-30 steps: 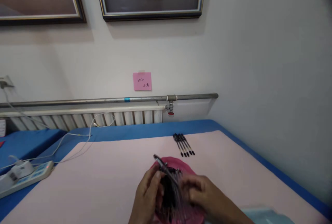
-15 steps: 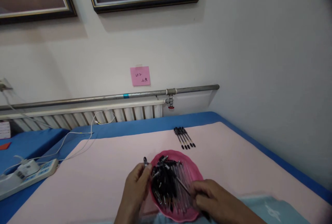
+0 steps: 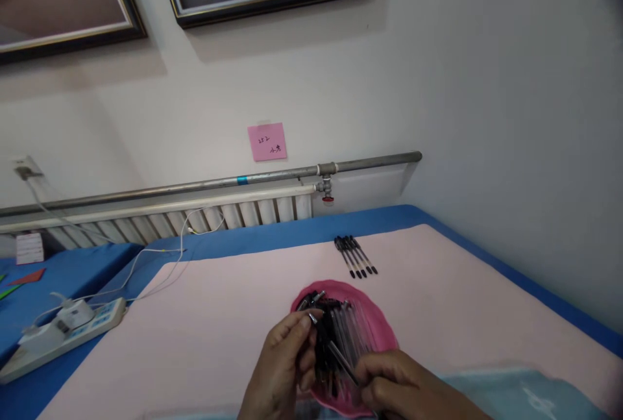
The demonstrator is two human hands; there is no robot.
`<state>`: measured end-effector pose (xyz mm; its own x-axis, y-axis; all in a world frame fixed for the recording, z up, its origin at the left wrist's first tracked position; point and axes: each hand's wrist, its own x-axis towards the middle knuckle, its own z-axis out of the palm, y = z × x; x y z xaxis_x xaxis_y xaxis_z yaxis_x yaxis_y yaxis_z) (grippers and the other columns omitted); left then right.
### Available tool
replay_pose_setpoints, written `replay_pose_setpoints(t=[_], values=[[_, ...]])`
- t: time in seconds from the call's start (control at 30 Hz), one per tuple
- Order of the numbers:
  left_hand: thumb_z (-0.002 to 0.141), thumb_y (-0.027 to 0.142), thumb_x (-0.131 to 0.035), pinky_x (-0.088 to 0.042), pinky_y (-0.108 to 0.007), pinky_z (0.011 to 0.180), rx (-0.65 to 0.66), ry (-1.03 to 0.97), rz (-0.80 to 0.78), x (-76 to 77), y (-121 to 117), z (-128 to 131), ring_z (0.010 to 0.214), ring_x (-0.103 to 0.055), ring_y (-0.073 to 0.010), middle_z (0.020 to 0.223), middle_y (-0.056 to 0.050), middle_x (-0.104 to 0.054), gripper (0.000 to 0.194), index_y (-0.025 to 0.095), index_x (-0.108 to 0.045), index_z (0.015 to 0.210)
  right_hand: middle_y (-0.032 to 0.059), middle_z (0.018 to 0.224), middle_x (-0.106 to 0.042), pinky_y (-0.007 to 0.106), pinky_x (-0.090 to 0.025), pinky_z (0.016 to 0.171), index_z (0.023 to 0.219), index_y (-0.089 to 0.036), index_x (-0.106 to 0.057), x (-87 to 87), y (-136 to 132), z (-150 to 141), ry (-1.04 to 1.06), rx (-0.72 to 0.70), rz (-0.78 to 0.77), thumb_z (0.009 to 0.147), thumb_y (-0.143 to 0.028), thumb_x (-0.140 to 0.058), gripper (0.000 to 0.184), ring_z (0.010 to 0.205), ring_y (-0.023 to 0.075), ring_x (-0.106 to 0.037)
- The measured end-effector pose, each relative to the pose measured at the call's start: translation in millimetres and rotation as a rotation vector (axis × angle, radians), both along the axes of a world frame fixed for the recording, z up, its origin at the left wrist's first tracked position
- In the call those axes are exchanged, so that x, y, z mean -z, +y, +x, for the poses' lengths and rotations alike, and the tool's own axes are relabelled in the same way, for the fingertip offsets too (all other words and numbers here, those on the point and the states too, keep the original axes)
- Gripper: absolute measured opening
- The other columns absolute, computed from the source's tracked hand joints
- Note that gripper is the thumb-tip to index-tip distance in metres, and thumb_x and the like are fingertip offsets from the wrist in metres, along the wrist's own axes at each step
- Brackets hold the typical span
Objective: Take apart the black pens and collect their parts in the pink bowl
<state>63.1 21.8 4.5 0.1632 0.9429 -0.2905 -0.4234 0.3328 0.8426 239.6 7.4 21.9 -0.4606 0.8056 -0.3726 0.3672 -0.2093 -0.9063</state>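
My left hand (image 3: pixel 287 355) is closed in a pinch on a small silver pen tip (image 3: pixel 312 319), over the left side of a pink scalloped bowl. My right hand (image 3: pixel 394 381) grips a pen barrel (image 3: pixel 343 361), dark with a clear part, slanting up-left toward the left fingers. The pen's upper end meets the silver tip or lies right by it; I cannot tell if they are joined. Under both hands the pink bowl (image 3: pixel 384 329) holds many black pen parts (image 3: pixel 333 316) and clear tubes (image 3: pixel 357 326). Fingers hide part of the contents.
Several black-capped pens (image 3: pixel 356 256) lie side by side on the pink mat (image 3: pixel 219 316) beyond the bowl. A power strip (image 3: pixel 63 341) with plugs and white cables is at left. Light blue cloth (image 3: pixel 525 391) lies at the near edge. A radiator (image 3: pixel 248 213) and pipe run along the wall.
My left hand has moved right, over the bowl, bringing its small piece to the upper end of the pen. My right hand keeps its hold on the pen. The view has shifted slightly.
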Motion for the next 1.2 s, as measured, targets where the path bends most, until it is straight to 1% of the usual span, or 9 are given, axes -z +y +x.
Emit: replay_pose_setpoints(t=[0.17, 0.3, 0.5, 0.67, 0.8, 0.93, 1.0, 1.13, 1.2], values=[[0.066, 0.040, -0.073, -0.016, -0.015, 0.035, -0.014, -0.094, 0.052, 2.6, -0.5, 2.8, 0.036, -0.019, -0.0005, 0.045, 0.011, -0.032, 0.034, 0.013, -0.064, 0.085, -0.0091, 0.042, -0.033, 0.022, -0.015, 0.042, 0.059, -0.020, -0.047, 7.7, -0.7, -1.7, 0.107, -0.019, -0.093, 0.061, -0.021, -0.049, 0.003, 0.040, 0.0059, -0.028], [0.067, 0.037, -0.072, -0.017, -0.014, 0.034, -0.063, -0.114, 0.074, 3.9, 0.2, 2.9, 0.034, -0.021, -0.0004, 0.040, 0.012, -0.031, 0.028, 0.013, -0.064, 0.080, -0.0093, 0.046, -0.038, 0.020, -0.018, 0.044, 0.061, -0.019, -0.046, 15.5, -1.4, -4.9, 0.198, 0.034, -0.061, 0.056, -0.021, -0.060, 0.014, 0.044, 0.0054, -0.033], [0.067, 0.032, -0.073, -0.019, -0.013, 0.035, -0.091, -0.193, 0.078, 1.3, -0.1, 1.9, 0.035, -0.027, -0.0002, 0.043, 0.010, -0.035, 0.026, 0.012, -0.064, 0.082, -0.0004, 0.061, -0.056, 0.021, -0.029, 0.047, 0.071, -0.015, -0.059, 15.3, -4.3, -10.9, 0.437, 0.037, -0.122, 0.070, -0.040, -0.051, 0.026, 0.051, 0.0089, -0.046], [0.072, 0.031, -0.069, -0.021, -0.014, 0.036, -0.081, -0.181, 0.096, 2.8, -0.4, 1.7, 0.036, -0.029, -0.0008, 0.043, 0.009, -0.037, 0.022, 0.013, -0.064, 0.083, -0.0055, 0.054, -0.052, 0.019, -0.027, 0.046, 0.065, -0.017, -0.051, 19.0, -3.5, -11.9, 0.433, 0.139, -0.141, 0.059, -0.025, -0.064, 0.016, 0.047, 0.0056, -0.042], [0.072, 0.032, -0.069, -0.021, -0.014, 0.036, -0.053, -0.180, 0.089, 4.0, -0.7, 2.0, 0.036, -0.028, -0.0011, 0.042, 0.010, -0.036, 0.023, 0.012, -0.063, 0.084, 0.0032, 0.067, -0.061, 0.020, -0.030, 0.045, 0.078, -0.013, -0.059, 25.6, -4.6, -14.9, 0.570, 0.081, -0.277, 0.070, -0.044, -0.056, 0.032, 0.051, 0.0088, -0.051], [0.072, 0.033, -0.069, -0.021, -0.014, 0.036, -0.057, -0.165, 0.084, 3.0, -1.6, 4.3, 0.036, -0.029, -0.0015, 0.043, 0.009, -0.038, 0.024, 0.013, -0.063, 0.084, -0.0033, 0.050, -0.055, 0.019, -0.028, 0.043, 0.064, -0.016, -0.053, 31.9, -4.3, -16.2, 0.567, 0.164, -0.194, 0.065, -0.035, -0.064, 0.022, 0.041, 0.0060, -0.044], [0.070, 0.033, -0.070, -0.021, -0.015, 0.036, -0.059, -0.169, 0.080, 2.3, -1.5, 5.4, 0.037, -0.029, -0.0015, 0.044, 0.009, -0.038, 0.025, 0.013, -0.063, 0.084, -0.0055, 0.048, -0.055, 0.019, -0.027, 0.043, 0.068, -0.018, -0.051, 32.5, -3.3, -16.4, 0.590, 0.168, -0.224, 0.063, -0.032, -0.067, 0.022, 0.039, 0.0056, -0.044], [0.068, 0.034, -0.072, -0.021, -0.015, 0.036, -0.046, -0.165, 0.059, 1.9, -0.7, 6.3, 0.036, -0.027, -0.0015, 0.044, 0.009, -0.039, 0.027, 0.012, -0.063, 0.083, 0.0032, 0.061, -0.063, 0.020, -0.030, 0.043, 0.078, -0.012, -0.058, 32.1, -3.3, -18.5, 0.665, 0.118, -0.314, 0.071, -0.045, -0.059, 0.033, 0.043, 0.0073, -0.050], [0.068, 0.034, -0.071, -0.020, -0.015, 0.036, -0.039, -0.157, 0.057, 2.3, -1.0, 6.5, 0.036, -0.028, -0.0017, 0.043, 0.009, -0.039, 0.027, 0.013, -0.064, 0.083, 0.0013, 0.053, -0.060, 0.020, -0.028, 0.041, 0.071, -0.013, -0.056, 33.6, -4.2, -19.4, 0.687, 0.155, -0.275, 0.070, -0.042, -0.061, 0.030, 0.039, 0.0062, -0.047]])
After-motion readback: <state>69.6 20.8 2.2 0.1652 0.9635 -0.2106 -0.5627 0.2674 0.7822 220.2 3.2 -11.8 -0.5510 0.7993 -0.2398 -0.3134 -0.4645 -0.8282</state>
